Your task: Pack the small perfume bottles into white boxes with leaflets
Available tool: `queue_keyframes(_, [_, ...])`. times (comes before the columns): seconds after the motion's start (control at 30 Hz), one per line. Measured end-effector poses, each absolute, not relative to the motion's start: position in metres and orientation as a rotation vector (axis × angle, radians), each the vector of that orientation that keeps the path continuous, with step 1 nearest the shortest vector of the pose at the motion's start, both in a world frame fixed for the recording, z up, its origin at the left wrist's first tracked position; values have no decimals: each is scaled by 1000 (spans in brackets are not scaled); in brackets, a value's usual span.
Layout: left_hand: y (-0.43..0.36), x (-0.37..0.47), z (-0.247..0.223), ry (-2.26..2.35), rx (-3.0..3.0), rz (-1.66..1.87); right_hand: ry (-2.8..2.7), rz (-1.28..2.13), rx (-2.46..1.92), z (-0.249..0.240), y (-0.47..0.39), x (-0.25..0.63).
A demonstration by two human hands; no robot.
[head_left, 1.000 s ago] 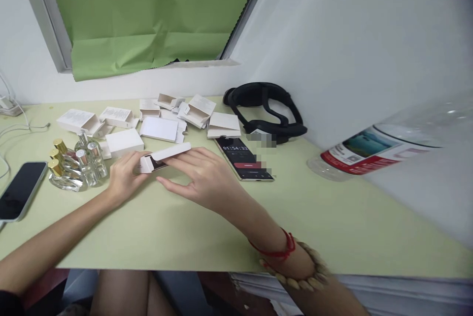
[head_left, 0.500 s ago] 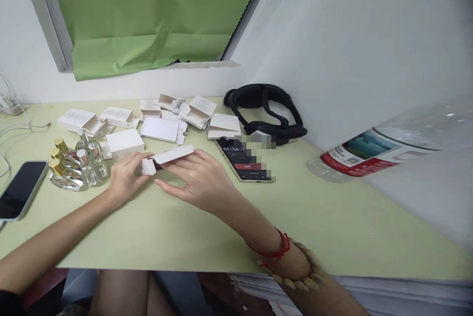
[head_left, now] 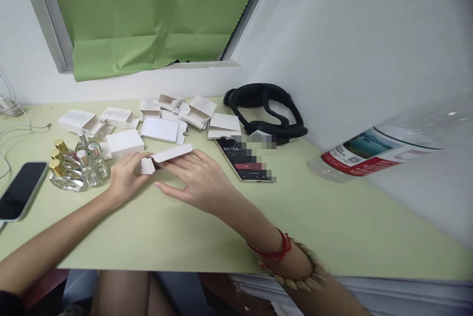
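My left hand (head_left: 127,178) is closed around the left end of a small white cardboard box (head_left: 148,165), whose open mouth faces right. A long white flap (head_left: 173,154) of the box reaches over the fingers of my right hand (head_left: 201,180). Those fingers are stretched out against the flap's underside and the box opening, with the thumb spread apart below. What lies inside the box is hidden. Just left of my left hand stand several glass perfume bottles (head_left: 88,171) with silver caps, and others with gold caps (head_left: 57,166).
Several white boxes (head_left: 125,142), some with open ends, lie along the back. A lit phone (head_left: 236,158) and a black headset (head_left: 266,109) are to the right, before a large plastic bottle (head_left: 369,151). At far left lie a dark phone (head_left: 24,190) and a white cable (head_left: 27,124).
The flap and the fingers of my right hand have shifted very slightly left. My left hand keeps its hold on the box.
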State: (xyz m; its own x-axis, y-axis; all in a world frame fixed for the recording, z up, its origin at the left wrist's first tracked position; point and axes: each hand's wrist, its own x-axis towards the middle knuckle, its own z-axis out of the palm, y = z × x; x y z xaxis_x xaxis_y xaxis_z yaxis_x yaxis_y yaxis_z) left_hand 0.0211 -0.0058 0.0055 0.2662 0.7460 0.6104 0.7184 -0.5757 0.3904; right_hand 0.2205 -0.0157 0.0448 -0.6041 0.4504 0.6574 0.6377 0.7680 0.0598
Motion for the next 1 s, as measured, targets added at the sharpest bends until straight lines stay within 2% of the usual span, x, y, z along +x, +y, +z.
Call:
queue_keyframes(0.2, [-5, 21, 5, 1461, 2424, 1225, -2304, -335, -813, 47, -16, 222])
queue_keyframes(0.77, [-5, 19, 5, 1442, 2441, 1225, -2136, -476, -825, 49, -15, 218])
queue_keyframes(1.0, [0, 18, 3, 1486, 2139, 1276, -1978, -428, -834, 51, -13, 220])
